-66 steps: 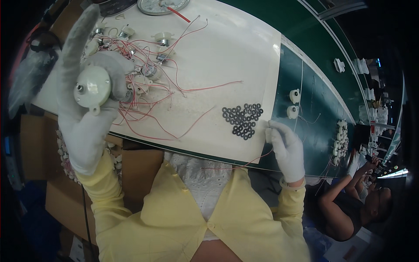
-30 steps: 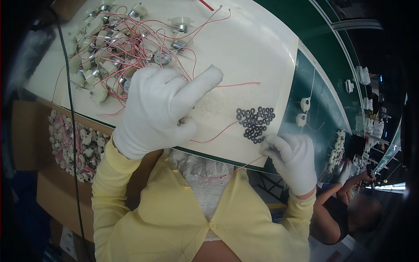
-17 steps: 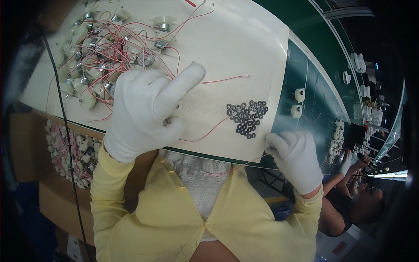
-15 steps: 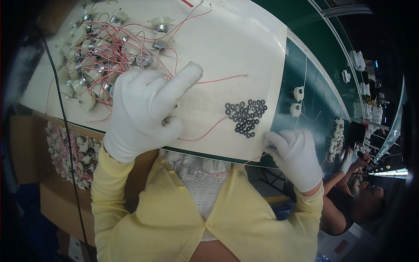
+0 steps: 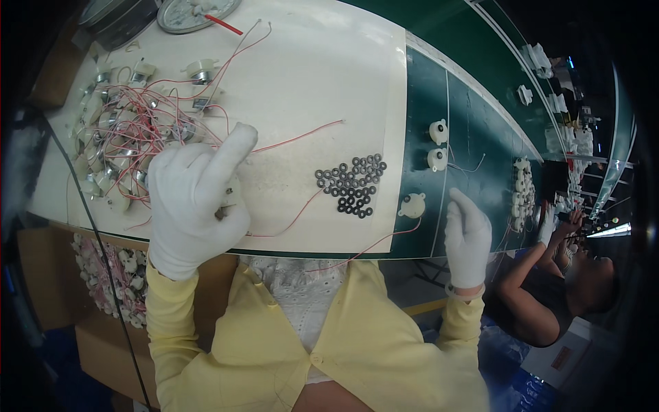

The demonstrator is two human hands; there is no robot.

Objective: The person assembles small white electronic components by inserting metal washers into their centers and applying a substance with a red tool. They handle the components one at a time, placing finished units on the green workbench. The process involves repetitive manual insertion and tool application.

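Nearest white motor [image 5: 413, 205] set beside the right hand [image 5: 468, 237], to the right of the black rings [image 5: 351, 184]

The nearest white motor is seated on the green surface [image 5: 425, 82], just right of the rings and slightly closer to the body. Its red wire [image 5: 392, 235] is trailed leftward past the near edge. Nothing is seen in the right hand, whose fingers are loosely straightened, farther right of the rings. The left hand [image 5: 195, 206], left of the rings, is curled with one finger extended; a pale piece seems tucked beneath, but whether it is gripped cannot be told.

Motors are probably best handled by the housing, with leads left unpulled. A second wire [image 5: 302, 213] reaches the rings' left edge and is best lifted clear, lest rings be dragged.

Three separate motors are counted right of the rings: the nearest and two motors [image 5: 436, 160] beyond. The row of motors [image 5: 523, 196] farther right and the wired pile [image 5: 130, 118] left of the rings are too crowded to be counted; the rings are put at roughly forty
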